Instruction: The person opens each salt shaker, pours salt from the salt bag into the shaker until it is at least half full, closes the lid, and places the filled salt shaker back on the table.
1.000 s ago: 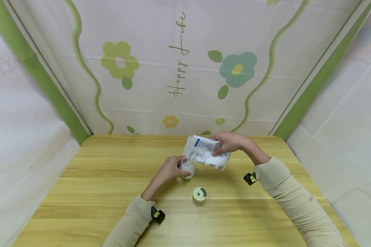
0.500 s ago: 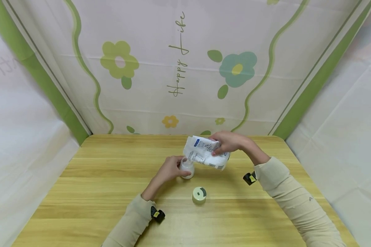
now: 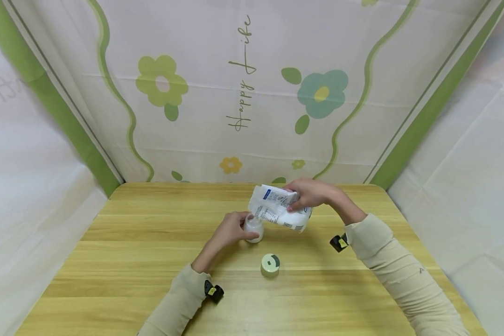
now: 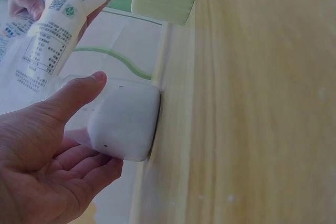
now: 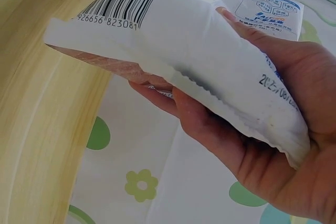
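Observation:
A small clear jar (image 3: 254, 228) with white contents stands upright on the table. My left hand (image 3: 230, 229) grips it, thumb on the near side and fingers round the far side; in the left wrist view the white fill (image 4: 126, 119) reaches well up the jar. My right hand (image 3: 312, 193) holds a white printed packet (image 3: 281, 212), tilted with its left end down at the jar's mouth. The packet's barcode (image 5: 126, 3) faces the right wrist camera. Whether anything flows from the packet cannot be made out. Nearer me sits a pale green round lid (image 3: 270, 265), apart from both hands.
The wooden table (image 3: 143, 242) runs out to fabric walls on the left, right and back. A floral curtain (image 3: 201, 116) hangs right behind the table's far edge. A black wrist camera (image 3: 339, 242) sticks out from the right sleeve, another from the left.

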A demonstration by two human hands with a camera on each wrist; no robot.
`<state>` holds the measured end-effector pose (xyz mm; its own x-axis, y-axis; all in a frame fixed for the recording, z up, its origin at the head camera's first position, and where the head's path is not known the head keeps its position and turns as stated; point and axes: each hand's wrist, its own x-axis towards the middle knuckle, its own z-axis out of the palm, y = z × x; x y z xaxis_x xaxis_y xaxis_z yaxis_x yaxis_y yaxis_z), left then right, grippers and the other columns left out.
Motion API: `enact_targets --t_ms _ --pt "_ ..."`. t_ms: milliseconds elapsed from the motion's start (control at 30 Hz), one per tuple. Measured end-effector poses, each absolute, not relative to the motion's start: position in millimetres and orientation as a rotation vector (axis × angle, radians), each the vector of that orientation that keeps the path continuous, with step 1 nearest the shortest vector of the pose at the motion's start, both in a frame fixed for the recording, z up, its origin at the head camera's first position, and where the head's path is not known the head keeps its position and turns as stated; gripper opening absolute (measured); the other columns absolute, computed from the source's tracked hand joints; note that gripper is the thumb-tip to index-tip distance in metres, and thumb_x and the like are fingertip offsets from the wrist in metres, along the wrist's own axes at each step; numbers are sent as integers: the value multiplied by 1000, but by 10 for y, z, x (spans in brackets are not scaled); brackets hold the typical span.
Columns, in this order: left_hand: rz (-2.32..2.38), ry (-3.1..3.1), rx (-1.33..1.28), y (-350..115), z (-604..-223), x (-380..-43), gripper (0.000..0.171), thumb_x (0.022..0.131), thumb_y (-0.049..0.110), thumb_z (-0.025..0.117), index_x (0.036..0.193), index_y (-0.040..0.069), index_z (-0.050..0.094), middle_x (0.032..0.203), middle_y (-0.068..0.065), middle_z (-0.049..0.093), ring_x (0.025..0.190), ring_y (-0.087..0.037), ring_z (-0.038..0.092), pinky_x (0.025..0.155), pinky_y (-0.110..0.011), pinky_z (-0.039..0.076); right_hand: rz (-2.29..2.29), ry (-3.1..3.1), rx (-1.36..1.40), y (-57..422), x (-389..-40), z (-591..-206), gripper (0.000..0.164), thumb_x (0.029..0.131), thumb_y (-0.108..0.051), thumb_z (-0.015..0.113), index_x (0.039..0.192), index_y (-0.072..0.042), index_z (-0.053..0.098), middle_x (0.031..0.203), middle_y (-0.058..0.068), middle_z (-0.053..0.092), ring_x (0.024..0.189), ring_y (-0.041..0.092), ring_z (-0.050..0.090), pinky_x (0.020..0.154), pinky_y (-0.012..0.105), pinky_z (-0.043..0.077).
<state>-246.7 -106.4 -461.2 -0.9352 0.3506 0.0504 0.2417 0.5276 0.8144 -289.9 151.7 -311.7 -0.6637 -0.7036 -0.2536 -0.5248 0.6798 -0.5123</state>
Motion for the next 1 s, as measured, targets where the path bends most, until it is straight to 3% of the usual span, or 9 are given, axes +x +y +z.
enact_targets --t_ms 1000 --pt "1371 2637 522 -1069 -4603 -2466 48 74 24 89 114 6 70 101 -5 72 85 -14 62 78 -29 53 -552 2451 -974 1481 -2923 -3102 35 86 -10 75 120 -4 66 105 7 73 84 13 68 76 30 56"
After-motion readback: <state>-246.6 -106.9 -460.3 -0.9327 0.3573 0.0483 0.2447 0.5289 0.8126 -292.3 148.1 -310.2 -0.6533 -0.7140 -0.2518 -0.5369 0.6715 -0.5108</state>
